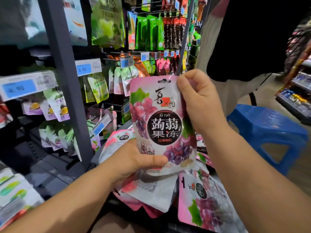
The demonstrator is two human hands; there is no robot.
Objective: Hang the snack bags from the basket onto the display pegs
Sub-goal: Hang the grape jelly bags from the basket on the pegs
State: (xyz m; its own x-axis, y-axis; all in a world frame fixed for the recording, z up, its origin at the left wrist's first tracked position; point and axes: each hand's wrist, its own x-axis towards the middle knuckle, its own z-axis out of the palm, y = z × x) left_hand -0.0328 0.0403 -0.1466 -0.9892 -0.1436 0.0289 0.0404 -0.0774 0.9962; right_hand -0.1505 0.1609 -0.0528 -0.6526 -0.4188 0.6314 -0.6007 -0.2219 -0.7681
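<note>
Pink grape bag (161, 121) upright rt of grey post (64, 81); left hand (134, 158) grips bottom, right hand (200, 101) pinches top.

light: dim aisle, near snack bag (161, 121) well lit | glare: sheen on its foil top | blur: left price tags (20, 89), right shelves (297, 88) smeared | focus: bag print sharp | distortion: wide-angle bending at edges | dark: far right black

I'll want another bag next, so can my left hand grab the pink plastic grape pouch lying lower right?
Probably not yet: the left hand grips the bottom of the upright pink grape jelly pouch, which the right hand pinches at the top. The lying pink pouch sits uncovered.
</note>
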